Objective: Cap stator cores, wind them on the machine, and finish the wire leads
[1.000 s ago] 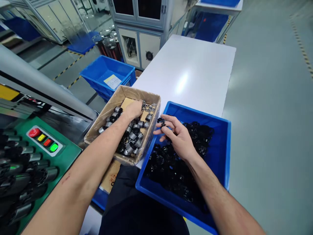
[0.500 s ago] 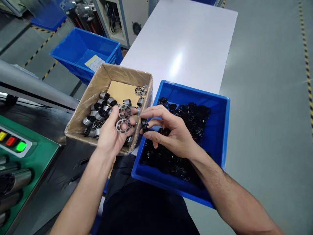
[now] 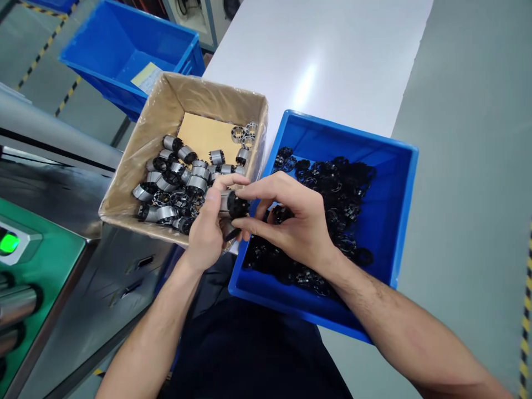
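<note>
My left hand [image 3: 206,231] is closed around a silver slotted stator core [image 3: 225,204]. A black toothed end cap [image 3: 239,205] sits on the core's right end. Below it, a second core with a dark end shows partly between my left fingers. My right hand [image 3: 291,213] pinches the black cap between thumb and forefinger. Another black cap [image 3: 280,214] shows inside the curl of my right fingers; whether they hold it I cannot tell. Both hands meet above the gap between a plastic-lined carton [image 3: 137,144] and a blue bin [image 3: 405,210].
Inside the carton lie several silver cores with black ends [image 3: 166,180] and a cardboard sheet [image 3: 208,136]. Black caps [image 3: 332,188] fill much of the blue bin. A white tabletop [image 3: 332,50], another blue bin [image 3: 124,33] and a green machine panel [image 3: 45,244] stand around.
My left hand has turned the cores so their ends face right. My right hand has brought its black cap left onto a core. The view has shifted slightly.
</note>
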A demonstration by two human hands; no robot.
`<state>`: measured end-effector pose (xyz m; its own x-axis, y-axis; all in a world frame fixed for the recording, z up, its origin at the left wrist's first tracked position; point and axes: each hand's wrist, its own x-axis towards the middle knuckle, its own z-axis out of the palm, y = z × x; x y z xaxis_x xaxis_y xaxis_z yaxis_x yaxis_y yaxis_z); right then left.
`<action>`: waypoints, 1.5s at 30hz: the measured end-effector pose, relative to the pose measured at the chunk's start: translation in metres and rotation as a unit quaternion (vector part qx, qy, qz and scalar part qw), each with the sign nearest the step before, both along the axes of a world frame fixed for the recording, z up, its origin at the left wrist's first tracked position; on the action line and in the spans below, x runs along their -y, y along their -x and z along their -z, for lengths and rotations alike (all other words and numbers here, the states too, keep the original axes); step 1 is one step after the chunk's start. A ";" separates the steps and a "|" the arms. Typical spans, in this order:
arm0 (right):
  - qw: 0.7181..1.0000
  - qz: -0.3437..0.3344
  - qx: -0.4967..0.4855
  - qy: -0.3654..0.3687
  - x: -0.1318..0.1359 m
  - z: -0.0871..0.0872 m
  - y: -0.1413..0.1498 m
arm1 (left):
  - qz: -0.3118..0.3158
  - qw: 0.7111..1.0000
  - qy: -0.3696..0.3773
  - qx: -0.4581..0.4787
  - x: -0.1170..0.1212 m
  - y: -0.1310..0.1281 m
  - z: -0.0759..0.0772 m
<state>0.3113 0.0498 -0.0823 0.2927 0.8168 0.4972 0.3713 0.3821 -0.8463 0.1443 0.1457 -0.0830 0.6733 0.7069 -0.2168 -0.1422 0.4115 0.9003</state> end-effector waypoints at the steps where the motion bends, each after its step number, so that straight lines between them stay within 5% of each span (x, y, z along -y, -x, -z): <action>1: 1.000 -0.003 0.001 0.000 0.000 0.001 0.000 | 0.010 1.000 -0.003 0.000 0.001 0.001 0.001; 30: 0.998 -0.043 -0.013 0.043 0.003 -0.007 -0.006 | 0.055 0.996 -0.071 -0.026 0.004 0.010 -0.003; 33: 0.997 -0.013 -0.048 0.061 0.001 -0.007 -0.005 | 0.083 0.994 -0.069 -0.019 0.001 0.008 -0.001; 38: 0.985 0.064 -0.155 0.033 0.000 -0.006 0.005 | 0.046 0.993 -0.106 0.016 -0.003 0.003 0.000; 45: 0.979 0.012 -0.201 0.038 0.007 -0.001 0.034 | 0.155 0.967 -0.200 0.015 -0.002 -0.001 -0.001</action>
<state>0.2776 0.0429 -0.0815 0.4717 0.8374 0.2764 0.0110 0.3078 -0.9514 0.1457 0.1477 -0.0822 0.8683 0.4929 0.0562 -0.0970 0.0576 0.9936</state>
